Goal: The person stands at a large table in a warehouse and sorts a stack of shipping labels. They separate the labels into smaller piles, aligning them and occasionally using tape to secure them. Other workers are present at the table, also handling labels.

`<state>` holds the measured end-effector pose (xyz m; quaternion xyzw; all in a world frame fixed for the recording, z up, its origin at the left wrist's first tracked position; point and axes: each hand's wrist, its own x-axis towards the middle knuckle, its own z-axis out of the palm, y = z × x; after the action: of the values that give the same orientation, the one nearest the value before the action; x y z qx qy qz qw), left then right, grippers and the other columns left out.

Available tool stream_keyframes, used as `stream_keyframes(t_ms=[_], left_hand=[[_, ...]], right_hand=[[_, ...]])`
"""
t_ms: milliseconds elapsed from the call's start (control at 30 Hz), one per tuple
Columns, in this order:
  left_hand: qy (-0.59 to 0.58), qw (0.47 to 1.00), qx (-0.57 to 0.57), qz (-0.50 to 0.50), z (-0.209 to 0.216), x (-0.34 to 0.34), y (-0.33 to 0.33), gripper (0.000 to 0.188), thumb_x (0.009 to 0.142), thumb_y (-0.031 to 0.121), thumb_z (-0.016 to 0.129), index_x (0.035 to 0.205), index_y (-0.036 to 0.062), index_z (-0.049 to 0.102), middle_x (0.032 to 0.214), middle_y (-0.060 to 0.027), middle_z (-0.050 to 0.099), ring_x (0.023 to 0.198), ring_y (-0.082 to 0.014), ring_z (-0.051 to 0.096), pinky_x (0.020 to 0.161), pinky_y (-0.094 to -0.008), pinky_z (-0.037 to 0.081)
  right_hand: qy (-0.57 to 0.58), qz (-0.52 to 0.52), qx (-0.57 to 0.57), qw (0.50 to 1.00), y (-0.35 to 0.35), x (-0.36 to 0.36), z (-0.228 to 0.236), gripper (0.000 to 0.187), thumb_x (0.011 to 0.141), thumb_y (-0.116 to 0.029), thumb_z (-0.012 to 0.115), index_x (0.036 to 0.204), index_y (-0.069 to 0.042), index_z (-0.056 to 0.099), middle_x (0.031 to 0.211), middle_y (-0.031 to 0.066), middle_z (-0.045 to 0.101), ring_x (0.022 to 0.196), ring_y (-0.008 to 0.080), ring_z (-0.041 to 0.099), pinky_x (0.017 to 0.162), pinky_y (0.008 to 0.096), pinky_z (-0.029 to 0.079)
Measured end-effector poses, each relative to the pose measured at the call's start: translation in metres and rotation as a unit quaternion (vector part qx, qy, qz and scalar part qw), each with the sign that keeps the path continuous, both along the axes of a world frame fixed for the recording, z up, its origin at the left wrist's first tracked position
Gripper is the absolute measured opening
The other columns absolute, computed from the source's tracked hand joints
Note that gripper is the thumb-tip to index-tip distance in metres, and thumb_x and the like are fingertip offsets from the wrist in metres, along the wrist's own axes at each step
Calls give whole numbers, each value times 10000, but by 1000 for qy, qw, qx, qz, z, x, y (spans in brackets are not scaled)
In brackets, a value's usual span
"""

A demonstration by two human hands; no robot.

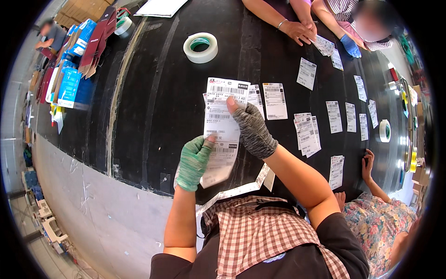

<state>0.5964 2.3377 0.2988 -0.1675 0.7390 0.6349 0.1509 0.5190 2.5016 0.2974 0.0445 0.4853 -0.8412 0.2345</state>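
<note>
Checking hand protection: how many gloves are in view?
3: green glove on left hand, grey glove on right hand, blue glove on a co-worker's hand, upper right. More may be hidden.

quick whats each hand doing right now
Left hand: closed, holding the label strip.
Right hand: closed, holding the same label strip, higher up.

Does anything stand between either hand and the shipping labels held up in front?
Nothing visible does: the left hand and right hand both grip the shipping labels directly, bare thumb tips on the printed side. The far side is hidden.
</note>
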Motion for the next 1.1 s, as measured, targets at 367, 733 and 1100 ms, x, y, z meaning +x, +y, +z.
stream_keyframes(t_ms=[367, 733, 1100], left_hand=[[78, 994, -46, 54, -17, 15, 15, 368, 957, 351, 590, 984, 0, 699, 650, 6, 606, 605, -56, 481, 549, -264, 423], [135, 986, -85, 46, -32, 14, 11, 263, 955, 247, 588, 893, 11, 686, 564, -65, 537, 512, -103, 436, 486, -294, 379], [53, 997, -39, 31, -27, 14, -1, 282, 958, 256, 595, 946, -10, 689, 628, 2, 572, 593, -63, 423, 534, -272, 398]], right_hand=[[19, -121, -40, 992, -22, 13, -9, 447, 967, -430, 530, 1087, -6, 603, 947, 110, 688, 782, 164, 676, 688, 293, 566], [-43, -132, 15, 990, -23, 8, -39, 460, 981, -444, 487, 1067, -11, 617, 937, 112, 679, 821, 173, 653, 723, 308, 549], [-81, -4, -63, 995, -13, -12, -40, 355, 953, -382, 561, 1058, -51, 635, 919, 58, 662, 805, 144, 645, 729, 312, 548]])
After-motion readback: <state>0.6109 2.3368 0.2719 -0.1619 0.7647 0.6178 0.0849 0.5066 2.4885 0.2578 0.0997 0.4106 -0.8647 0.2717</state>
